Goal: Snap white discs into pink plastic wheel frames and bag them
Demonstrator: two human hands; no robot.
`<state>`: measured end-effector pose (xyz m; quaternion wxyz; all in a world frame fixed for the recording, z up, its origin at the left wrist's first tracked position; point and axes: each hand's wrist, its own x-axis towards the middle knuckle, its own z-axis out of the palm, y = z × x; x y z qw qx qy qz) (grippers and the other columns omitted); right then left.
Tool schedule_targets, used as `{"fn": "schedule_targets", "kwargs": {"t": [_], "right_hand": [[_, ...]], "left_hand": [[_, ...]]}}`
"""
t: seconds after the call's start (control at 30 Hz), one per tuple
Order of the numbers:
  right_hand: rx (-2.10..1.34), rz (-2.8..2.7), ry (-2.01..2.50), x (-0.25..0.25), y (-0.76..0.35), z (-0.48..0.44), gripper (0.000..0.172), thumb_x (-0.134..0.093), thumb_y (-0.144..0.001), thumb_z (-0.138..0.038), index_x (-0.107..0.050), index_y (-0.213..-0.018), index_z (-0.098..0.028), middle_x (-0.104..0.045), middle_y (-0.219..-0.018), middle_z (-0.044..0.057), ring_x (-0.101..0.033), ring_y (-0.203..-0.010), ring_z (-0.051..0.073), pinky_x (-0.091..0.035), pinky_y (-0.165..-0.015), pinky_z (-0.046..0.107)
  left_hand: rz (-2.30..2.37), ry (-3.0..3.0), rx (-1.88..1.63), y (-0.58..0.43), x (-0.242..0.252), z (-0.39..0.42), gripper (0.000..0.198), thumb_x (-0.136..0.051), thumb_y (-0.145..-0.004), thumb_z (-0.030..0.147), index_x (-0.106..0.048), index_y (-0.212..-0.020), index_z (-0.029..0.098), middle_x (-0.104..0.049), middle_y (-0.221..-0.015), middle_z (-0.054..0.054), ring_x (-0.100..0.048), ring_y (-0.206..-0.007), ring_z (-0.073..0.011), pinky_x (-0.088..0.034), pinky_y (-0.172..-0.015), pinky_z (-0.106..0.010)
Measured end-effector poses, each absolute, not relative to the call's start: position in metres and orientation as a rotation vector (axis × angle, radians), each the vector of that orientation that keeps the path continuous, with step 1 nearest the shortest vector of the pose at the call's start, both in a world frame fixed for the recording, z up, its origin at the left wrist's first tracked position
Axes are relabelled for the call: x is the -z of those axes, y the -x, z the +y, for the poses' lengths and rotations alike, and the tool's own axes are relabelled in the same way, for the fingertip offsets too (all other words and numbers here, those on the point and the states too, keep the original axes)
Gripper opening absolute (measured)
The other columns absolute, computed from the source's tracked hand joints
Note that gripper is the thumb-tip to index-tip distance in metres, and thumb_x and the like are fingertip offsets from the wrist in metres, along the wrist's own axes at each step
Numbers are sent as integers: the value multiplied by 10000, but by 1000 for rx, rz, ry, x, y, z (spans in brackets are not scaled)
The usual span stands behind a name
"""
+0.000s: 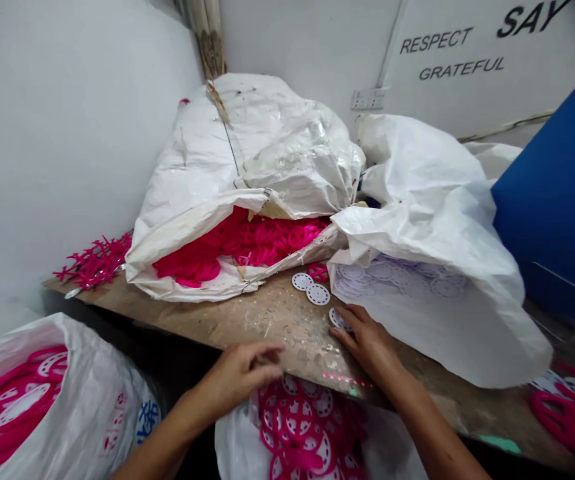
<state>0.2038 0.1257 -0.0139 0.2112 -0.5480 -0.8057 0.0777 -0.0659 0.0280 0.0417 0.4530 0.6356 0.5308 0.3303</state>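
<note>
Head view, looking down over a scuffed wooden board [277,327], and the right hand [367,343] is out front, fingers spread apart, tips resting on a white perforated disc [338,319]: pressing on it, not clamped around it. The left hand [237,373] sits near the board's front edge, palm down, fingers curled together; whether anything is tucked under them, I cannot tell. Just ahead of the right hand, two more white discs [312,288] lie touching. Beyond, a woven white sack [247,147] slumps against the wall, its mouth folded back on a heap of magenta plastic rings [237,240]. To the right, a second sack [467,340] flops open over a pile of white discs [397,277]. Both mouths face the board, seemingly to keep the contents within arm's reach. Below the front edge, an open bag [237,440] holds magenta-and-white wheels [297,420]. Working room is tight: just a strip of board between the hands and the sacks, narrowing to the right where the second sack spills over.
</note>
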Motion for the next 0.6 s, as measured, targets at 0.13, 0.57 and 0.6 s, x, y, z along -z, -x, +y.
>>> {"fn": "schedule_targets", "kwargs": {"t": [0.13, 0.57, 0.6], "right_hand": [[-72, -2223, 1489, 29, -204, 127, 334, -492, -868, -358, -639, -1125, -202, -607, -1196, 120, -617, -992, 285, -482, -818, 415], [-65, -1777, 1426, 11, -211, 120, 316, -417, -931, -393, -662, -950, -195, -667, -861, 53, -606, -800, 186, -397, -705, 306], [-125, -1758, 1408, 11, -211, 120, 302, -426, -927, -384, -654, -958, -189, -661, -866, 58, -600, -810, 189, -406, -721, 305]], "left_hand": [[1703, -1693, -1234, 87, -48, 115, 174, -600, -781, 231, -705, -919, 221, -709, -939, -58, -631, -883, -215, -443, -820, -265], [1911, -1845, -1237, 89, -21, 206, 305, -638, -734, 217, -636, -1037, 191, -656, -989, -67, -591, -938, -234, -418, -888, -355], [1883, -1875, -1247, 86, -21, 194, 218, -593, -771, 229, -649, -979, 195, -652, -961, -53, -594, -911, -215, -433, -863, -334]]}}
